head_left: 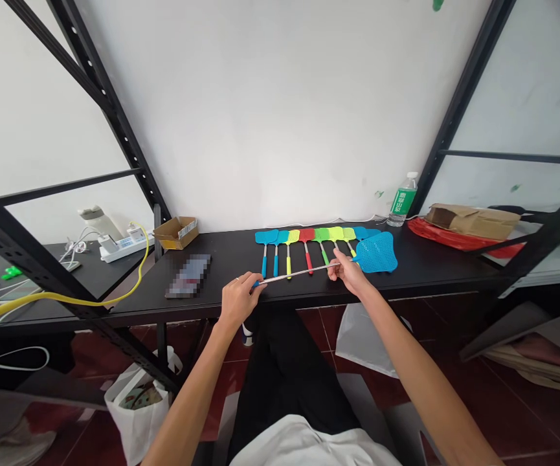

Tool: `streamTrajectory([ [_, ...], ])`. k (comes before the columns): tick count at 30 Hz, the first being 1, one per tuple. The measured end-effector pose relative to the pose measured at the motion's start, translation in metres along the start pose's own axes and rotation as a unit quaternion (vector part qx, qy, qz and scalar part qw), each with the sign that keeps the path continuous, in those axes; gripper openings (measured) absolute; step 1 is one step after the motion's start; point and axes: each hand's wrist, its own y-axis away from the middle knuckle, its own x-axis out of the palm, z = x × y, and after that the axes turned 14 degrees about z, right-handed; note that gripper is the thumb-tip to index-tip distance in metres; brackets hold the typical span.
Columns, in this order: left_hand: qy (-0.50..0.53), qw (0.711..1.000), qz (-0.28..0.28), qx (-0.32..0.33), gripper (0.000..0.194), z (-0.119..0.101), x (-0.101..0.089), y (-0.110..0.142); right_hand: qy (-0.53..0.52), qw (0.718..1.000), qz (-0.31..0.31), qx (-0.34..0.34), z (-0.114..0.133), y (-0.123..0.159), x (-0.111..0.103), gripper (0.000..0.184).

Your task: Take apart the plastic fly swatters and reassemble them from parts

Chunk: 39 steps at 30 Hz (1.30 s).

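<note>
A blue fly swatter [375, 252] with a long metal rod is stretched between my hands above the front of the black table. Around its blue handle, my left hand [241, 296] is closed. My right hand [348, 272] grips the rod close to the blue paddle. Behind them lies a row of several shorter fly swatters, among them a red one [307, 244], a green one [323, 239] and a yellow one [289, 249]. At the row's left end is another blue one [265, 249]. More blue paddles [364, 232] lie at its right end, partly covered.
A phone [188, 276] and a small cardboard box [176, 233] are on the left of the table [231, 249]. At the back right stand a water bottle [403, 202] and a brown paper package [474, 221]. A yellow cable [134, 278] crosses the black rack post.
</note>
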Motion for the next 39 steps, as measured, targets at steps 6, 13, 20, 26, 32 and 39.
streamTrajectory([
  [6, -0.027, 1.0, -0.006, 0.005, 0.03, 0.005, 0.003, -0.001, 0.012, 0.999, 0.031, -0.002, 0.004, 0.003, 0.0, 0.052],
  [13, -0.066, 0.998, -0.006, 0.011, 0.031, 0.009, -0.003, -0.003, 0.044, 0.997, 0.066, 0.004, 0.004, 0.005, -0.001, 0.052],
  [20, -0.086, 0.996, -0.006, 0.008, 0.031, 0.015, -0.003, -0.002, 0.052, 0.996, 0.079, -0.001, 0.001, 0.004, -0.001, 0.053],
  [26, -0.095, 0.995, -0.005, 0.003, 0.031, 0.02, -0.005, -0.001, 0.064, 0.994, 0.092, -0.002, 0.0, 0.003, -0.002, 0.055],
  [32, -0.103, 0.995, -0.008, -0.006, 0.032, 0.024, -0.008, -0.001, 0.065, 0.993, 0.1, -0.001, -0.003, 0.002, -0.005, 0.055],
  [39, -0.1, 0.995, -0.015, -0.012, 0.032, 0.02, -0.008, -0.001, 0.056, 0.995, 0.087, -0.007, 0.002, 0.004, -0.003, 0.049],
])
